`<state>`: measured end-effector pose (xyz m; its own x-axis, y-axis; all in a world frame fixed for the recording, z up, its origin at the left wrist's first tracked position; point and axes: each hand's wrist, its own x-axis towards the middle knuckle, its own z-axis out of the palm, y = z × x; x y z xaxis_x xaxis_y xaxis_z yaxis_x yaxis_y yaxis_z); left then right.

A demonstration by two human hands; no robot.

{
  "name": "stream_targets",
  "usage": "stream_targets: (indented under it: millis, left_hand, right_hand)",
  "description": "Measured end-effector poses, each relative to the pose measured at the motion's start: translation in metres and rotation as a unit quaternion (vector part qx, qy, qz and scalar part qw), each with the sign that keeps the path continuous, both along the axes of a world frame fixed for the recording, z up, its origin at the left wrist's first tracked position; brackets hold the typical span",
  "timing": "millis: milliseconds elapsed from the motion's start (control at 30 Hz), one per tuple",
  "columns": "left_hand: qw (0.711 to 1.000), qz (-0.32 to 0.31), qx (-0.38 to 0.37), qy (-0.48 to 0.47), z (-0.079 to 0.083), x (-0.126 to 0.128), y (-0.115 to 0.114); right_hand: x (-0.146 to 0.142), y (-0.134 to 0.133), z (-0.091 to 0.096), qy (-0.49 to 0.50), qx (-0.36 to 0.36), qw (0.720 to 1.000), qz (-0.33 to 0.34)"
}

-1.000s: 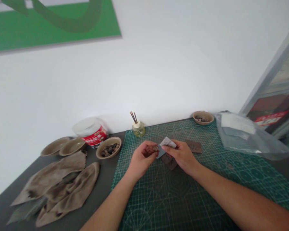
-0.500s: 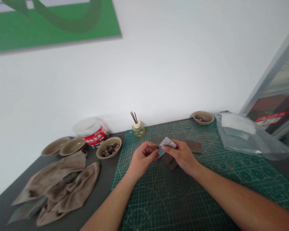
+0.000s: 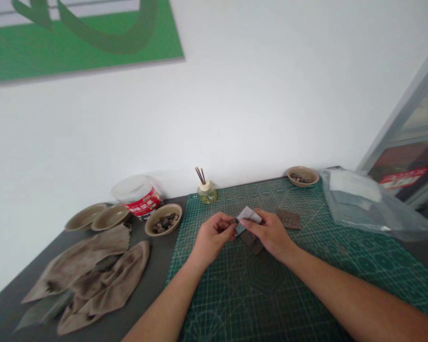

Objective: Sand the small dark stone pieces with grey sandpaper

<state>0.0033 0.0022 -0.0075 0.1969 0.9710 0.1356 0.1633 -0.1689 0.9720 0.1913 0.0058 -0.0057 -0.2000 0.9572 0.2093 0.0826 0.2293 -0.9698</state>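
My left hand (image 3: 213, 233) is closed in a pinch on a small dark brown piece (image 3: 234, 221), much like the ones in the bowls. Close beside it, my right hand (image 3: 272, 233) grips a folded sheet of what looks like sandpaper (image 3: 250, 214), pale on its back and grey-blue on its other face. The sheet's grey edge meets or nearly meets the small piece; I cannot tell which. Below the hands lies a dark brown sheet (image 3: 252, 243), partly covered by my right hand. Another brown sheet (image 3: 289, 219) with dark marks lies just beyond that hand.
A green cutting mat (image 3: 214, 294) covers the table. Bowls of small dark pieces stand left (image 3: 178, 213) and back right (image 3: 317, 179). Brown cloths (image 3: 103, 289), two more bowls, a lidded jar (image 3: 142, 202), a reed diffuser (image 3: 207, 194) and a plastic bag (image 3: 374, 213) surround it.
The dark piece in my left hand now shows more clearly against the folded sheet's edge. Both hands keep their grips. The whole view has shifted slightly.
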Motion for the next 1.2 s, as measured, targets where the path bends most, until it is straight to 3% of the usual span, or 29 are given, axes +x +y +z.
stream_targets:
  millis: [400,900,1200]
  left_hand:
    - [0.998,0.018,0.035,0.053,-0.0023,-0.0006,-0.0011]
    - [0.995,0.026,0.042,0.086,-0.0034,-0.0003,-0.0025]
    - [0.995,0.028,0.043,0.085,-0.0084,-0.0013,-0.0016]
  right_hand:
    - [-0.0018,-0.0044,-0.0006,-0.085,0.11,0.99,-0.006]
    - [-0.0023,-0.0055,-0.002,-0.114,0.143,0.983,-0.02]
    - [-0.0016,-0.0019,-0.0055,-0.1,0.113,0.988,-0.037]
